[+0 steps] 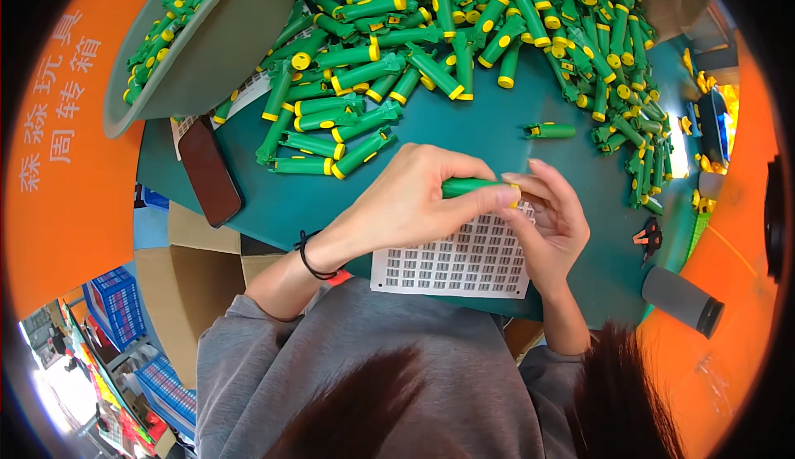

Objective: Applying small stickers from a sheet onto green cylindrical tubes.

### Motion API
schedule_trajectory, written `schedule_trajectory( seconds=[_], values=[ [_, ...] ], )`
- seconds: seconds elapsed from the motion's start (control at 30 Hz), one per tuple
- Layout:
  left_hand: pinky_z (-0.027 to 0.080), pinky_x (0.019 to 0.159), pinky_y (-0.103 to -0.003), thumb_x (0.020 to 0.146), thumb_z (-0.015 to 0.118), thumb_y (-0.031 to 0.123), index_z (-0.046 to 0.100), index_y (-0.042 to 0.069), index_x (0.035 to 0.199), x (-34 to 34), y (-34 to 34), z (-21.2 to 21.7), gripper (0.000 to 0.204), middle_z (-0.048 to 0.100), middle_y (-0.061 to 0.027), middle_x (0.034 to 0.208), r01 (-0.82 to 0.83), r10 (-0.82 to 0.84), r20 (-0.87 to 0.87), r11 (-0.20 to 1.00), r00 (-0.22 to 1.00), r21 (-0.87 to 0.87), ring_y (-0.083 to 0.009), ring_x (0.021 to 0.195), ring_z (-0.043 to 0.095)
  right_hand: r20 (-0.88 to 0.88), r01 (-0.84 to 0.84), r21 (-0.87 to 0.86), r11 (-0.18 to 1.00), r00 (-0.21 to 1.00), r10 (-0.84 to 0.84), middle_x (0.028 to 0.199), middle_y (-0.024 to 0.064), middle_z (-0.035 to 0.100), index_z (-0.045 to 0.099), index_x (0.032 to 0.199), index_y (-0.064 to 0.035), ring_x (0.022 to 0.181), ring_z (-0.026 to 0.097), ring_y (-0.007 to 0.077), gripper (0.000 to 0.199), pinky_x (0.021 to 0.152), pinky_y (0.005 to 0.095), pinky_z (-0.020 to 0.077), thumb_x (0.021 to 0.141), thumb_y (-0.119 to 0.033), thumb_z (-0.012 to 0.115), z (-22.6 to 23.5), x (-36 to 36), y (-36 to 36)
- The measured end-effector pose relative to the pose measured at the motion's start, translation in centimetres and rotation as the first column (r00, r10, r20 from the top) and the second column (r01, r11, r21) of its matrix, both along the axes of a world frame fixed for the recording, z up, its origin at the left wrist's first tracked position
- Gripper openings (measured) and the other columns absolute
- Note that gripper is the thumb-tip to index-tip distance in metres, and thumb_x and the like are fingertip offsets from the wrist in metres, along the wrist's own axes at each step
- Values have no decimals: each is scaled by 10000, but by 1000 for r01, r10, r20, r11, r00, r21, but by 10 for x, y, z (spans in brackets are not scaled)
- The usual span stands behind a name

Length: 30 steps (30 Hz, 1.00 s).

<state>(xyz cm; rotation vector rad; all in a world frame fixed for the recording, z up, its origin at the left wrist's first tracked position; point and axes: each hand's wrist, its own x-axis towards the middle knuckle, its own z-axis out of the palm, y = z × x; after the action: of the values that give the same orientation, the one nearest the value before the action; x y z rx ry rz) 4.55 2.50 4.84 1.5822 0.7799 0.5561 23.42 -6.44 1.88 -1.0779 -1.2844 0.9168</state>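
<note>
My left hand [422,190] is wrapped round a green plastic tube [465,187] with a yellow end, held level above the table. At that yellow end the fingertips and thumb of my right hand [553,225] close in a pinch; whether a sticker is between them is hidden. Beneath both hands lies a white sheet of small grey printed labels [451,270], near the table's front edge. A single green tube [551,130] rests on the table beyond my right hand. Several more tubes [360,154] lie just past my left hand.
A large heap of green tubes [497,12] covers the far side. At the left are a tilted grey-green tub [240,37] with more tubes, a dark phone [209,171] and a cardboard box [195,293]. A black clip [648,237] and a grey cylinder [681,300] stand right.
</note>
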Motion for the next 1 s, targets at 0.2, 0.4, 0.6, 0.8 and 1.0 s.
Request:
schedule_trajectory(
  seconds=[0.2,0.4,0.6,0.8,1.0],
  values=[
    [441,481,-246,989,651,340,779,52,923,-15,3,2,322,648,-17,623,-133,129,37,983,991,125,-64,496,547,13,-38,-73,997,999,39,1257,173,647,474,1414,43,1107,635,204,671,977,342,521,811,71,765,0,-12,7],
    [507,734,-307,961,643,189,730,23,1007,-157,92,89,194,722,-67,898,-576,882,212,79,421,814,-147,800,655,750,4,-74,997,659,53,1133,80,639,723,1049,-62,1081,555,288,297,999,398,386,780,-146,819,-1,-21,14],
    [503,852,-325,840,786,150,758,78,991,-112,37,35,170,709,-61,1011,-107,441,-138,487,887,867,-224,973,648,738,3,-109,994,670,79,964,42,666,698,1086,-67,1012,578,255,340,967,379,390,780,-148,821,-7,-21,22],
    [483,755,-371,790,801,161,728,93,888,-77,3,-27,139,653,-20,909,36,220,-274,717,936,696,-230,843,588,719,26,-132,991,691,78,955,30,665,692,1103,-74,949,578,210,383,887,338,427,758,-148,842,-7,-22,22],
    [458,800,-334,747,763,124,706,105,933,-76,3,-24,196,659,13,964,132,160,-258,547,953,827,-190,888,601,691,77,-173,982,720,65,949,34,647,688,1117,-81,931,579,208,394,836,328,465,763,-140,848,-10,-24,21]
  ],
)
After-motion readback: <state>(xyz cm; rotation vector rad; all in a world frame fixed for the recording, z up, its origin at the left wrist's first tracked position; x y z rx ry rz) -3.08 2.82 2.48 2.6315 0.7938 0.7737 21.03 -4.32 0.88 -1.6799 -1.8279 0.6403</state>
